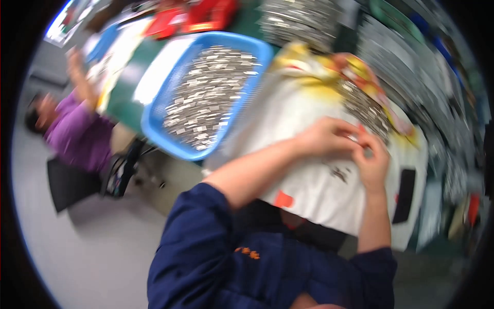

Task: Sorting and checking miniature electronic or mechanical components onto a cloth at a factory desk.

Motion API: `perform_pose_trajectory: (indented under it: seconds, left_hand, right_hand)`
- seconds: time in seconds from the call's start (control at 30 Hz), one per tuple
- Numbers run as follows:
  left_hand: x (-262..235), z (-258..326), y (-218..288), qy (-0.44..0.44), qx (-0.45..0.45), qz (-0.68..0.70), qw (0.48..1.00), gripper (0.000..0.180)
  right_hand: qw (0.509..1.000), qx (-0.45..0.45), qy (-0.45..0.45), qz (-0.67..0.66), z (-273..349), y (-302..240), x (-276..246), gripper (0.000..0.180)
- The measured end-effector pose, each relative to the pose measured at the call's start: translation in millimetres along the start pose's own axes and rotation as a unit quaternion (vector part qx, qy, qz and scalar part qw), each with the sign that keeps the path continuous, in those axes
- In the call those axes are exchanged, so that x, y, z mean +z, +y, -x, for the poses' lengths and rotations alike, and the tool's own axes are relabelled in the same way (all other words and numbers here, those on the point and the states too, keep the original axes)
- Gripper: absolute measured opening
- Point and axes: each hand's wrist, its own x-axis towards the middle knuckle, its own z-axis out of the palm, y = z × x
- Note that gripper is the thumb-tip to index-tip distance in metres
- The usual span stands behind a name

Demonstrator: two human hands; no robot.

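Over a white cloth point(309, 190), my left hand point(327, 139) and my right hand point(373, 159) meet fingertip to fingertip. Both are closed in a pinch around something small with a shiny, partly reddish look; blur hides what it is. Just beyond my fingers lies a heap of small metal pieces point(364, 105) on the cloth, beside a yellow and red patterned part of the fabric point(303, 62). A few small dark bits point(339, 174) are scattered between my forearms. To the left stands a blue plastic basket point(154, 116) filled with many small flat silvery pieces.
A black strip point(404, 195) and an orange-red patch point(283, 199) lie on the cloth. Stacked silvery parts point(298, 23) and red trays point(211, 15) stand at the back. Clear plastic bags point(411, 67) crowd the right side. Another person in purple point(80, 131) sits at the far left.
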Motion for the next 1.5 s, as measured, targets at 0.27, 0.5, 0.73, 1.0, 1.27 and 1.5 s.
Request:
perform_pose_trajectory:
  seconds: [0.27,0.5,0.73,1.0,1.27,1.5]
  left_hand:
    - [13.2,-3.4,8.4,-0.050,-0.083,0.048,0.994,0.035]
    - [9.0,-2.9,6.6,-0.053,-0.113,0.122,0.985,0.037]
    - [10.0,-6.1,2.7,-0.070,-0.118,0.160,0.978,0.037]
    - [14.2,1.0,14.5,-0.112,-0.161,0.147,0.970,0.035]
    - [11.5,1.3,14.3,-0.131,-0.153,0.129,0.971,0.035]
    - [11.8,-0.5,7.4,-0.108,-0.129,0.166,0.972,0.035]
  right_hand:
    - [0.996,0.084,-0.014,-0.015,9.2,6.7,-14.7,0.008]
    - [0.985,0.104,-0.034,-0.135,11.3,15.1,-22.1,0.008]
    - [0.980,0.147,-0.057,-0.124,6.6,20.1,-22.6,0.009]
    - [0.986,0.138,0.089,0.040,3.3,61.6,-34.3,0.007]
    - [0.954,0.051,0.062,0.290,-0.6,59.0,-12.7,0.008]
    - [0.959,0.022,0.015,0.282,4.0,48.6,-13.8,0.003]
